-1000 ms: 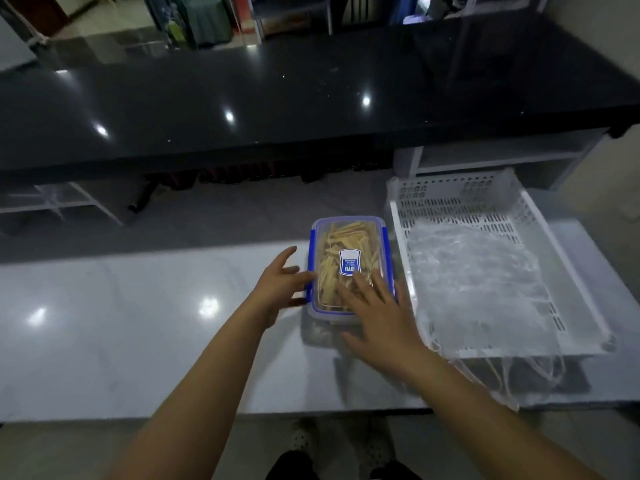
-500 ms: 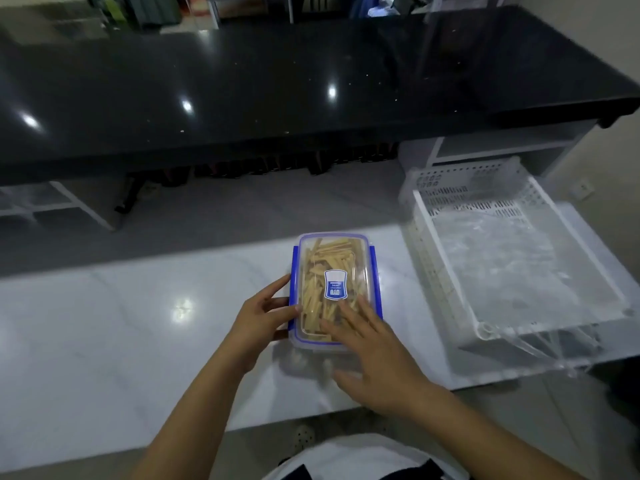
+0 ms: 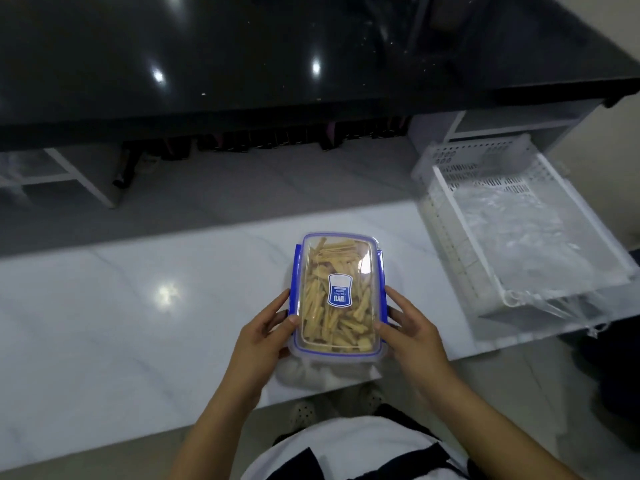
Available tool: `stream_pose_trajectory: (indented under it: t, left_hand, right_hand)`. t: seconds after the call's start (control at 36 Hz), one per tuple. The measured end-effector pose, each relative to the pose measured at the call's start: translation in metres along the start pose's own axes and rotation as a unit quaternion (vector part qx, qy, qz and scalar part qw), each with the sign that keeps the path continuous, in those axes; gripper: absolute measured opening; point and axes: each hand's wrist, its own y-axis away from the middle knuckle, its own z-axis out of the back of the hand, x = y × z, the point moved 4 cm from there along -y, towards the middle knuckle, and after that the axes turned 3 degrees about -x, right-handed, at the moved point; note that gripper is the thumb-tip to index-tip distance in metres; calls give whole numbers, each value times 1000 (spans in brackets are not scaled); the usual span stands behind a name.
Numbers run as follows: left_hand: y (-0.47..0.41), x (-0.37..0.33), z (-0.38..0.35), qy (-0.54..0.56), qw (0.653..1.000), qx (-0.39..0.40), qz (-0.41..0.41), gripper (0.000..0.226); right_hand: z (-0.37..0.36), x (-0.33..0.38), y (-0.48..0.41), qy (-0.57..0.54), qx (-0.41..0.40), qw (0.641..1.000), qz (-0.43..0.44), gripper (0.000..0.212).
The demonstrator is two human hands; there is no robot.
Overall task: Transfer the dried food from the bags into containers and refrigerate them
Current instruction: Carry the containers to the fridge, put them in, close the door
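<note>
With the container (image 3: 338,296) at frame centre, long axis vertical, left hand (image 3: 263,337) and right hand (image 3: 412,336) grip its long sides.

— Looking down on what?
— Standing over a white marbled surface (image 3: 104,323), shining with one soft lamp glare.
— And beyond it?
— Facing a glossy black counter (image 3: 242,46), throwing back two bright ceiling spots and overhanging a dim grey stretch (image 3: 259,188). Spotting a white shelf frame (image 3: 83,181) tucked beneath at left, an open white shelf (image 3: 502,123) at right. Glimpsing pale floor (image 3: 519,393) below.
</note>
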Motion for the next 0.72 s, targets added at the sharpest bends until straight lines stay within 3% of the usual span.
stream_pose_trajectory:
  t: [0.19,0.44,0.72]
  left_hand:
    - [6,6,2,1,999,46,-14,49]
    - [12,6,-9,-11,996,88,-28,56]
    - [36,10,-81,-81,958,274,-32,55]
  right_hand:
    - [-10,-9,14,-47,-27,998,-43,59]
    - [2,-24,50,-102,-87,990,-36,63]
    - [72,-29,148,-188,-234,954,-18,65]
